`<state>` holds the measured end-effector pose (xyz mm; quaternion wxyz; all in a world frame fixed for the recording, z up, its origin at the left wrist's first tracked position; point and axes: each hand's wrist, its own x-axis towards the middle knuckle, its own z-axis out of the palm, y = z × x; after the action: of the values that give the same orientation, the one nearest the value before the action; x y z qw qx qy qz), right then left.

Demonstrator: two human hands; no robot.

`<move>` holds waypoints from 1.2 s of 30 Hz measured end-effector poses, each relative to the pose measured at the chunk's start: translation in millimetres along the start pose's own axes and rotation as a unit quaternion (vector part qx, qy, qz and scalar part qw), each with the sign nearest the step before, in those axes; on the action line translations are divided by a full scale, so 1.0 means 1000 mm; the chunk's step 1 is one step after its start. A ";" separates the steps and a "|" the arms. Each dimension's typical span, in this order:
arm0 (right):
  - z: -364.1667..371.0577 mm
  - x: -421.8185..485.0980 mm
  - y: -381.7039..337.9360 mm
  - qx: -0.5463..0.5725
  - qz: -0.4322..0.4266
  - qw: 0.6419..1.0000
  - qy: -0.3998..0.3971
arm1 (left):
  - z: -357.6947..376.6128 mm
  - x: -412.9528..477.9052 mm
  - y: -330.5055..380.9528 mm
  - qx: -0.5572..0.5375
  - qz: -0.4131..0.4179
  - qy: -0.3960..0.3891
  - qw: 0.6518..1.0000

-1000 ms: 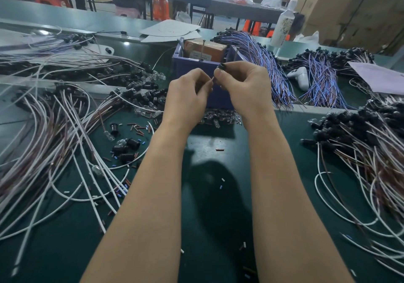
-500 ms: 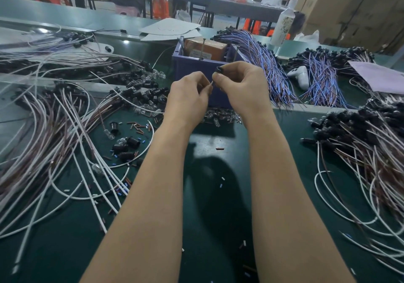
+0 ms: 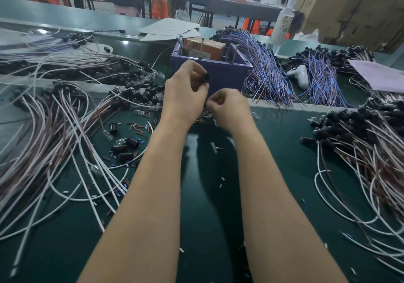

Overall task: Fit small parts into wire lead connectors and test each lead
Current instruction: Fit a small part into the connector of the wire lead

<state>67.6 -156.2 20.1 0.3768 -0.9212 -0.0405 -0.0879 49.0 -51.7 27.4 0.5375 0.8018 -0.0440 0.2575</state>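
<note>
My left hand (image 3: 185, 94) is raised in front of the purple bin (image 3: 227, 73) and pinches a small black connector (image 3: 205, 77) between thumb and fingers. Lower and to the right, my right hand (image 3: 229, 110) has its fingers curled and its fingertips together just above a little heap of clear bulbs (image 3: 205, 117) on the green table. Whether anything is between those fingertips is hidden. Loose black connectors (image 3: 125, 148), clear bulbs and short brown and blue sleeves (image 3: 136, 128) lie left of my arms.
Bundles of white-brown leads (image 3: 50, 134) spread on the left, and more with black connectors (image 3: 369, 143) on the right. Blue-purple leads (image 3: 266, 75) lie behind beside the bin. A white bottle (image 3: 282, 23), a white handheld tool (image 3: 300, 76) and a paper sheet (image 3: 380, 77) are at the back right.
The hands have come apart. The black connector stayed up in my left hand, while my right hand dropped down toward the bulb heap by the bin.
</note>
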 end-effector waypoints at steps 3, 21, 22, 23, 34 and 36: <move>0.008 -0.004 0.001 -0.094 0.014 0.992 -0.087 | 0.001 0.000 0.000 -0.027 -0.001 0.002 1.000; -0.036 -0.003 -0.011 0.238 -0.011 0.969 0.067 | 0.001 0.002 0.000 -0.051 0.004 -0.004 0.999; -0.045 -0.005 -0.015 0.263 -0.030 0.962 0.065 | 0.001 0.002 0.000 -0.050 0.002 -0.008 0.999; -0.051 -0.006 -0.019 0.265 -0.049 0.961 0.061 | 0.001 0.001 0.000 -0.049 0.001 -0.010 0.999; -0.053 -0.010 -0.028 0.069 -0.133 0.985 0.085 | -0.002 -0.001 0.007 -0.008 0.002 -0.024 1.000; -0.052 -0.009 -0.028 0.057 -0.139 0.984 0.093 | -0.002 -0.001 0.008 0.003 0.006 -0.028 1.000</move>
<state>48.0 -172.9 73.6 0.4149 -0.8714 -0.1384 -0.2219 44.3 -53.3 34.1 0.5323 0.8098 -0.0630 0.2386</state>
